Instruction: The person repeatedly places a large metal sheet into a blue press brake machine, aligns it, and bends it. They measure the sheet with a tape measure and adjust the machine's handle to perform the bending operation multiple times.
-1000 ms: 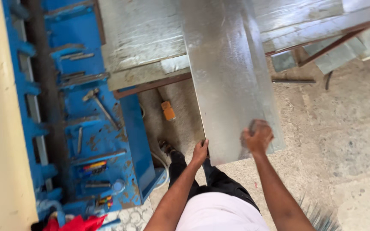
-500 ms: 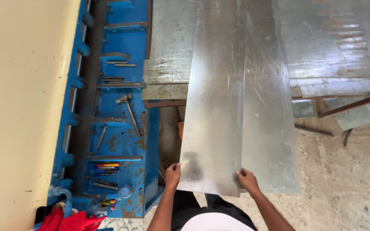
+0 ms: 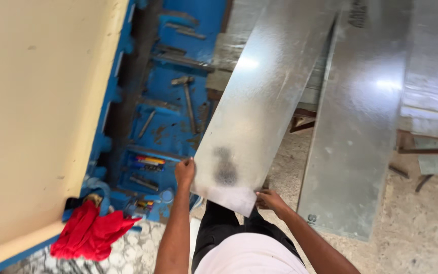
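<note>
Left hand [image 3: 185,171] and right hand [image 3: 269,199] each grip a near corner of the long galvanised steel sheet [image 3: 259,106], held above the floor; level, steady grips should prevent buckling.

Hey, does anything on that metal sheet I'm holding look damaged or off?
Yes: the metal sheet has a dark, sooty smudge near its close end, between your left hand and right hand. Otherwise it looks flat and unbent.
</note>
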